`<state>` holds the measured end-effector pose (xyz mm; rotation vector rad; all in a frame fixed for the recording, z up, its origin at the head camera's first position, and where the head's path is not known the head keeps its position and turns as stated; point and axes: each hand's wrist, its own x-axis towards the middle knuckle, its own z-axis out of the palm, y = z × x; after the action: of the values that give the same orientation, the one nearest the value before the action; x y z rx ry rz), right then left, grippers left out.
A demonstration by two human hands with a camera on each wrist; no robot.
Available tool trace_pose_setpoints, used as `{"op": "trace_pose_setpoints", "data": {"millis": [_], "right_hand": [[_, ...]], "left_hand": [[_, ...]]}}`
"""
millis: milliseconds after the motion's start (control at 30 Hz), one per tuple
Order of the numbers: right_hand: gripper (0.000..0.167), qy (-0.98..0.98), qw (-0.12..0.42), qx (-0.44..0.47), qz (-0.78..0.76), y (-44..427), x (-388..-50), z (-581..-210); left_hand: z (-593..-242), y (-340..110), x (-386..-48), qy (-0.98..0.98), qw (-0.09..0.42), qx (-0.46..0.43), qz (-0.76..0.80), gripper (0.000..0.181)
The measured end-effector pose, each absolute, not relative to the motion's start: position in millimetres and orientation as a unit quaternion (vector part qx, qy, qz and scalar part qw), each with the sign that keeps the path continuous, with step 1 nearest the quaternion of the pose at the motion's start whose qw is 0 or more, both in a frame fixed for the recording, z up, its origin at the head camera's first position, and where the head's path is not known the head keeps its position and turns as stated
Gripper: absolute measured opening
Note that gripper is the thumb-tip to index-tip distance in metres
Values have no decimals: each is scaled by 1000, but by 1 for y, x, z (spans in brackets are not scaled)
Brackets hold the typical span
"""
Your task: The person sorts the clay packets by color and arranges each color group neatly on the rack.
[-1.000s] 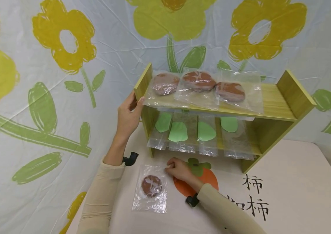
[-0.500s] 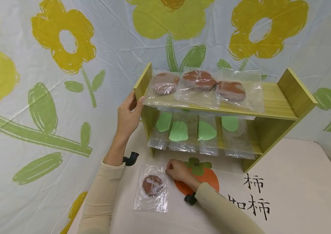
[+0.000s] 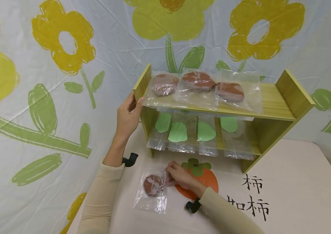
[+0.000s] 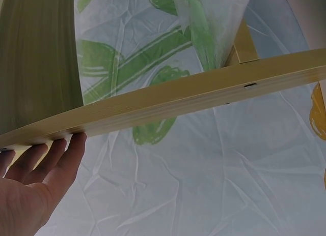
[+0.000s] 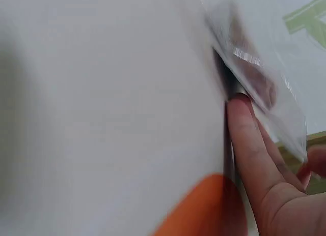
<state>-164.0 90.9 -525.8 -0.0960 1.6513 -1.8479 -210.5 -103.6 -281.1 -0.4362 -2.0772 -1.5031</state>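
A two-tier wooden shelf [image 3: 295, 94] stands at the back of the table. My left hand [image 3: 127, 117] grips its left side panel [image 3: 143, 81], thumb in front; in the left wrist view the fingers [image 4: 58, 165] lie against the wood. On the table, a clear plastic bag [image 3: 157, 205] holds a round reddish-brown patty [image 3: 153, 186]. My right hand [image 3: 181, 177] pinches the bag's right edge. In the right wrist view, the bag [image 5: 254, 73] is raised and tilted beside the index finger, with the thumb at its edge.
Several similar bagged patties [image 3: 199, 81] lie on the upper shelf. Bags with pale green rounded pieces [image 3: 206, 131] line the lower shelf and overhang its front edge. The tablecloth bears a persimmon print [image 3: 209, 178] and black characters [image 3: 253, 183]. A flowered curtain [image 3: 109, 65] hangs behind.
My right hand has gone from resting beside the bag to pinching its right edge, which is now lifted slightly. My left hand has stayed on the shelf panel.
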Motion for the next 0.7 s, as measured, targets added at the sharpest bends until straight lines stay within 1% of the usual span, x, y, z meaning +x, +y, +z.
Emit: {"op": "trace_pose_setpoints", "data": {"millis": [67,167,233,300,433,633,700], "right_hand": [[25,595,351,-1,-723,91,-162,-527],[41,559,373,32,-740,93,-159,-528],[45,546,379,40,-746,95,-159,-528],[45,541,383,42,-748,97,-158,-529],[36,542,379,25,-750,101,-156,-530],[12,553,362,-5,-750,105,-149,-530],[9,556,362,-9,-748,106,-146,-528]], "left_hand": [[-282,-104,-211,-769,267,-163,-558,43],[-283,-104,-211,-768,268,-164,-558,43],[-283,-104,-212,-768,268,-163,-558,44],[-283,-104,-212,-769,267,-162,-558,44],[-282,-103,-211,-770,265,-159,-558,44],[-282,-103,-211,-771,263,-155,-559,45],[-282,-103,-211,-772,262,-154,-559,44]]}}
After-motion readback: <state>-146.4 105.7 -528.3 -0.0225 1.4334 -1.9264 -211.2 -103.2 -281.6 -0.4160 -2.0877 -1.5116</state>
